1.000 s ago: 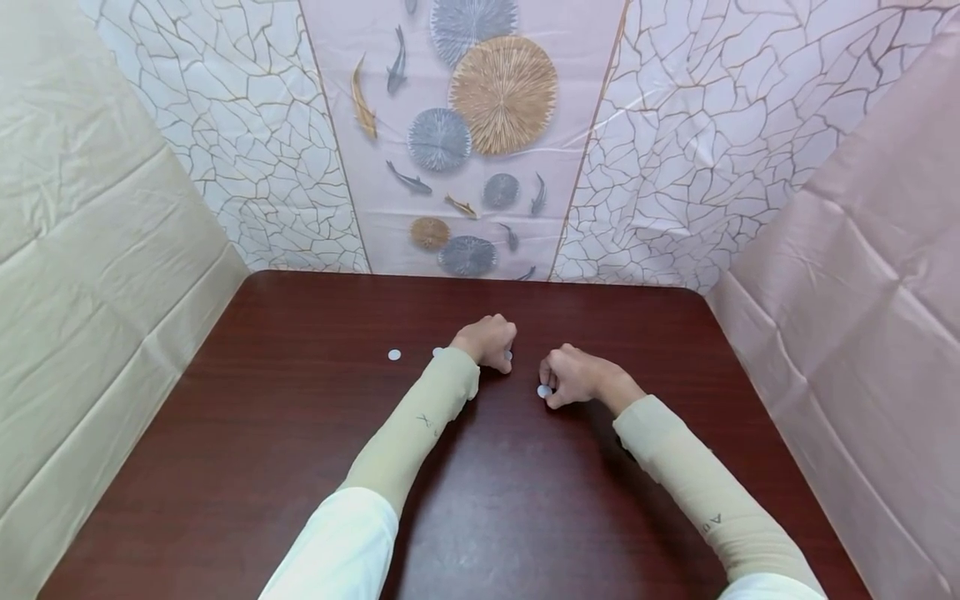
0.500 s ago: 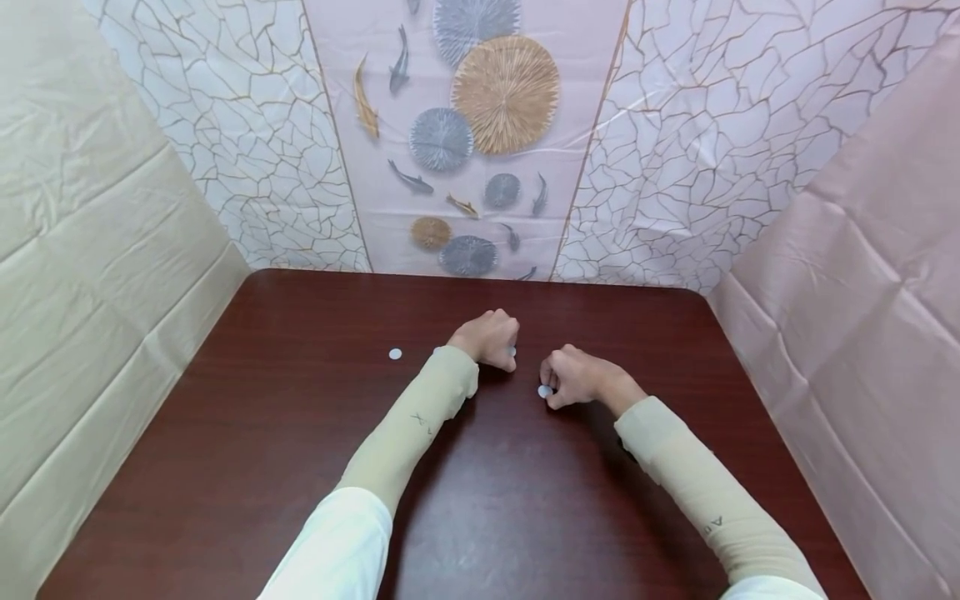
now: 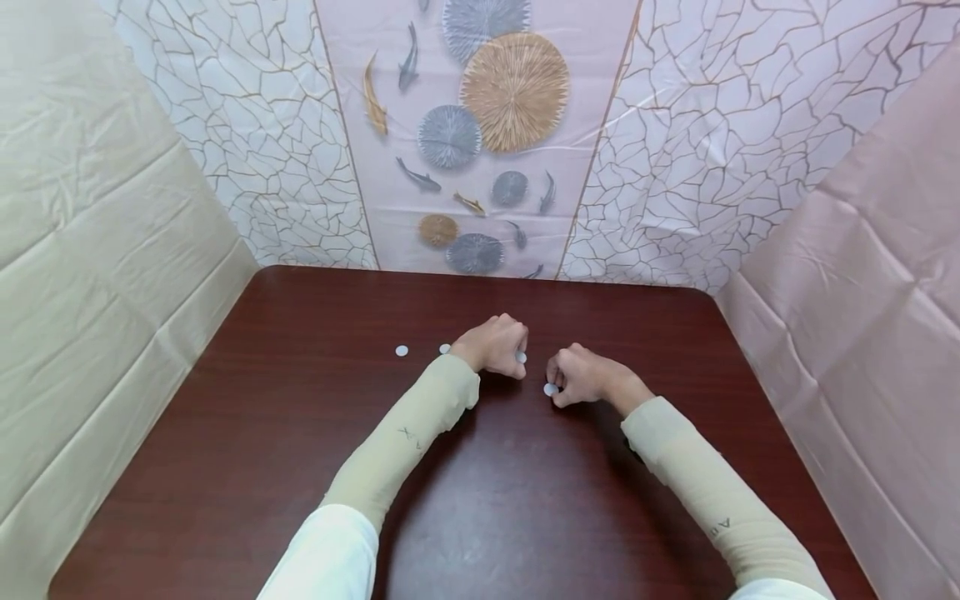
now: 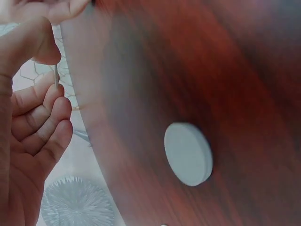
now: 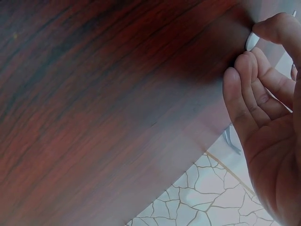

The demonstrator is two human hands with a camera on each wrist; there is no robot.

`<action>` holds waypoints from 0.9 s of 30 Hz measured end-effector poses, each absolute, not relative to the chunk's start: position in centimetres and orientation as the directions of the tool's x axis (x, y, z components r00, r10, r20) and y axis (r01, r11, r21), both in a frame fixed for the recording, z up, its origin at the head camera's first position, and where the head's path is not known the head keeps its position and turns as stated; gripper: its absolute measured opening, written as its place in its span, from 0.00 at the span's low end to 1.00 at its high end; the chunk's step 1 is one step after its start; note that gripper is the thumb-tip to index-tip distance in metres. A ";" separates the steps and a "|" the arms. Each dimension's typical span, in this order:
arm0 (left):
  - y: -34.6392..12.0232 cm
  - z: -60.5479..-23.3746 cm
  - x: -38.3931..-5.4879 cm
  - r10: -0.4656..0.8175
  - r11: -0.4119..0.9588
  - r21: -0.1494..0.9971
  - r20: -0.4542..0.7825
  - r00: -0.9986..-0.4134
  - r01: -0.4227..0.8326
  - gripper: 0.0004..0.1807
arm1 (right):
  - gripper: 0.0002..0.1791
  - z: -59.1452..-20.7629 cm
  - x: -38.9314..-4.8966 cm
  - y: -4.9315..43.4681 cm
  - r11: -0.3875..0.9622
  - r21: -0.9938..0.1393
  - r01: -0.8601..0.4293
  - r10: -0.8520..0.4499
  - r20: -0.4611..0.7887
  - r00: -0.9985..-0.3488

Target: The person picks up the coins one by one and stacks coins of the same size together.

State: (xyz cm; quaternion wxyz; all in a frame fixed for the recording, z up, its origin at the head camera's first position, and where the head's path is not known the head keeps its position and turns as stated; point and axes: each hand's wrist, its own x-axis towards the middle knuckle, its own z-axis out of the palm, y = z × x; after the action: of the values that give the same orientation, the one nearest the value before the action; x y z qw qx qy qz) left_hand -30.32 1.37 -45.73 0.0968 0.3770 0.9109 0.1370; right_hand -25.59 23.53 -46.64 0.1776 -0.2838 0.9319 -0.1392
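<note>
Over the far middle of the table, my left hand pinches a thin white disc between thumb and fingertips. In the left wrist view that disc appears edge-on, raised off the tabletop. To the right and slightly nearer, my right hand pinches another white disc low at the table surface. The right wrist view shows this disc tilted between thumb and fingertip, its edge close to the wood. A flat white disc lies beside my left wrist, partly hidden by it.
Farther left, one more white disc lies flat on the dark red-brown table. A patterned cloth hangs behind the table's far edge. Pale draped sheets close off the left and right sides.
My left hand has moved slightly right with its disc, narrowing the gap to the right hand's disc. The right hand keeps its pinch nearly in place. The head view has shifted a little.
</note>
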 end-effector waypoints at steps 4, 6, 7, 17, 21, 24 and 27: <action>1.3 -45.6 -29.5 0.710 0.678 0.328 -0.057 -0.702 0.658 0.11 | 0.07 -46.7 -25.6 23.6 0.796 -0.356 -0.489 -0.582 -0.233 -0.779; 1.3 -45.6 -29.1 0.706 0.678 0.339 -0.053 -0.707 0.652 0.11 | 0.08 -46.7 -25.6 23.6 0.797 -0.359 -0.486 -0.581 -0.230 -0.781; 1.2 -45.6 -28.9 0.704 0.679 0.345 -0.051 -0.709 0.649 0.11 | 0.07 -46.8 -25.6 23.6 0.796 -0.362 -0.486 -0.581 -0.229 -0.781; 1.9 -46.7 -27.4 0.686 0.684 0.345 -0.004 -0.727 0.643 0.10 | 0.08 -46.7 -25.5 23.8 0.784 -0.365 -0.503 -0.594 -0.201 -0.779; 2.2 -47.2 -26.9 0.670 0.691 0.364 0.001 -0.742 0.625 0.10 | 0.08 -46.7 -25.5 23.7 0.780 -0.369 -0.505 -0.598 -0.203 -0.775; 2.6 -47.5 -26.6 0.668 0.692 0.360 0.011 -0.744 0.626 0.11 | 0.09 -46.7 -25.4 23.7 0.778 -0.368 -0.508 -0.600 -0.197 -0.775; 2.9 -47.8 -26.2 0.665 0.695 0.360 0.007 -0.747 0.622 0.12 | 0.09 -46.8 -25.3 23.6 0.777 -0.370 -0.509 -0.599 -0.189 -0.778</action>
State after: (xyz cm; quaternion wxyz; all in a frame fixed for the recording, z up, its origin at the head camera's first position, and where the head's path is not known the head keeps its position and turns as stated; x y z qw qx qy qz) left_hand -26.22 2.94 -47.80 0.0620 0.3502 0.9186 0.1723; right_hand -25.29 23.60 -46.83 0.1496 -0.2977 0.9307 -0.1508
